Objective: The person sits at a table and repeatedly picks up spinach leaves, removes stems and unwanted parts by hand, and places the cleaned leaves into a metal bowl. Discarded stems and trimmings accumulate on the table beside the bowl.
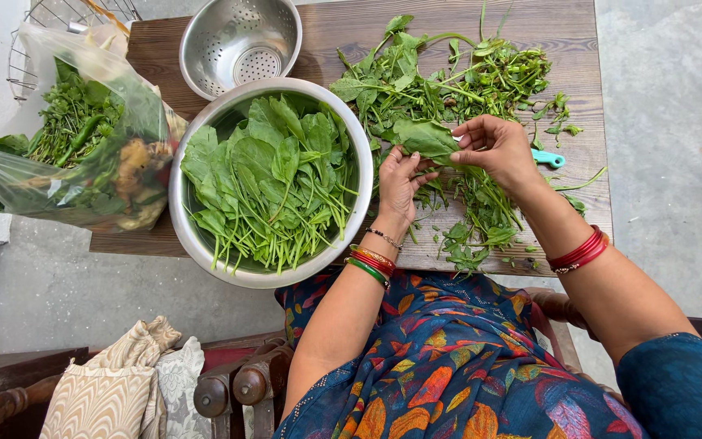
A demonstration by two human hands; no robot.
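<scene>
Your big steel bowl (197, 228) sits at the bench's (546, 32) near left corner, its rim hanging a little over the near edge, and it is heaped with plucked green leaves (274, 179), stems pointing toward you. At 12 o'clock from it, touching its rim, stands a steel colander (241, 41), with nothing visible inside. At 9 o'clock from the bowl a clear plastic bag (75, 146) slumps over the bench's left edge, holding leafy greens, green chillies and some yellowish pieces you cannot make out. A wire basket (30, 57) shows behind the bag at the far left.

At 3 o'clock from the bowl lies the loose pile of greens (457, 81), spreading from the far edge to the near edge. Your left hand (400, 183) rests on the pile just beside the bowl, fingers curled around stems. Your right hand (497, 146) has its fingers pinched on a broad leaf (424, 136) held between both hands. A small turquoise tool (548, 158) peeks out past your right hand.

Bare bench shows only at the far right corner and along the right edge; beyond it is open concrete floor (676, 122). Folded cloth (123, 382) lies on a wooden chair at 7 o'clock.
</scene>
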